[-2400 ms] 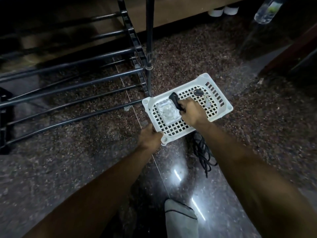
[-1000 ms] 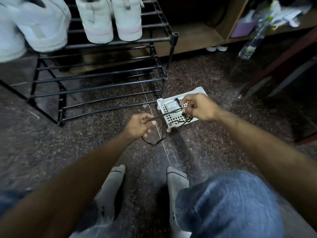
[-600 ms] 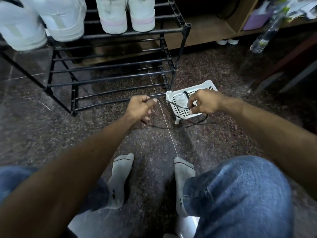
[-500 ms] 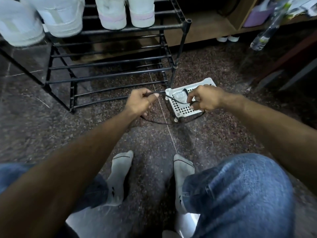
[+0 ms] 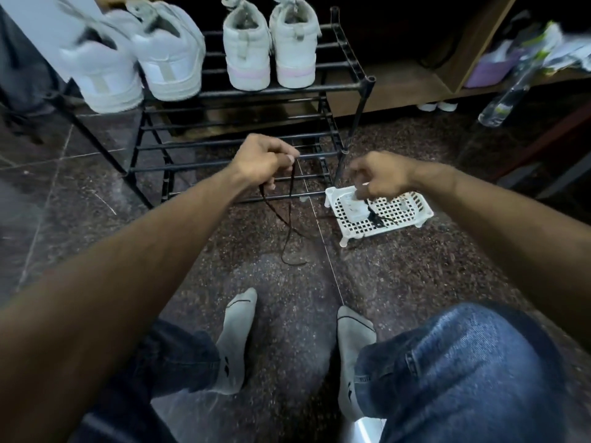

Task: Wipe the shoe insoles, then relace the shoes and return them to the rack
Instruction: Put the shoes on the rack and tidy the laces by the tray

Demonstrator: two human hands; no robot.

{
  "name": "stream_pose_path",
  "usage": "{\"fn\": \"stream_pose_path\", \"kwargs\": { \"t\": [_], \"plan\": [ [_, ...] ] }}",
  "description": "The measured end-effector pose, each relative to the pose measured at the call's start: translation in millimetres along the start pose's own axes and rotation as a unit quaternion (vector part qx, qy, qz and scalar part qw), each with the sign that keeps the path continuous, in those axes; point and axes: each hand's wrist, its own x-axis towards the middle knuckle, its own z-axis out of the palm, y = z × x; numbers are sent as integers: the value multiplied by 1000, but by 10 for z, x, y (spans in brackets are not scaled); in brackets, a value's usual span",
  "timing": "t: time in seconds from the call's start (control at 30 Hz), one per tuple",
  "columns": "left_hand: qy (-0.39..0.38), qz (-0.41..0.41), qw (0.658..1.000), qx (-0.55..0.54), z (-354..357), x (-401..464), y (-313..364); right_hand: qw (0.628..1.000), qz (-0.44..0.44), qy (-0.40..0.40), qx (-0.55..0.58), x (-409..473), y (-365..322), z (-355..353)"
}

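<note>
Speckled granite floor [image 5: 415, 270], black rack [image 5: 256, 91] w/ white sneakers [image 5: 172, 59], wood shelving [image 5: 409, 81] behind.

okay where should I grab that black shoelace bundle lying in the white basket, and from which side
Pinch the black shoelace bundle at its knotted clump, coming straight down from above. It lies loose on the white basket floor, whose low rim blocks a sideways approach. The right hand already hovers just above it, while the left hand holds the other shoelace, so probably use the right.

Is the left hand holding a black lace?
Yes, the left hand pinches a black lace that hangs down to the floor.
</note>
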Motion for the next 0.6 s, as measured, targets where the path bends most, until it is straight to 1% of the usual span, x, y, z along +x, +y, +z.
{"fn": "stream_pose_path", "kwargs": {
  "t": [0.03, 0.07, 0.13, 0.17, 0.23, 0.3, 0.37, 0.47, 0.53, 0.6],
  "plan": [
    [-29, 30, 999, 31, -72, -25, 58, 997, -30, 32, 60, 13, -136, -21],
    [-56, 58, 995, 53, -138, -59, 113, 987, -58, 55, 141, 28, -283, -35],
    [-87, 99, 990, 59, -255, -136, 226, 952, -100, 55, 284, 66, -574, -53],
    [-89, 114, 988, 53, -311, -171, 280, 940, -113, 42, 319, 95, -693, -54],
    [-67, 127, 989, 48, -432, -213, 358, 938, -121, 24, 323, 139, -886, -51],
    [-33, 116, 991, 63, -589, -228, 377, 941, -117, 34, 316, 166, -1008, -43],
    [-11, 95, 989, 111, -775, -234, 334, 937, -99, 57, 329, 178, -1044, -65],
    [18, 75, 985, 151, -1044, -279, 265, 941, -52, 124, 311, 172, -964, -135],
    [47, 77, 988, 126, -1150, -324, 275, 940, -36, 151, 304, 148, -928, -179],
    [61, 89, 991, 74, -1177, -386, 360, 940, -52, 154, 300, 108, -964, -200]
  ]
}}
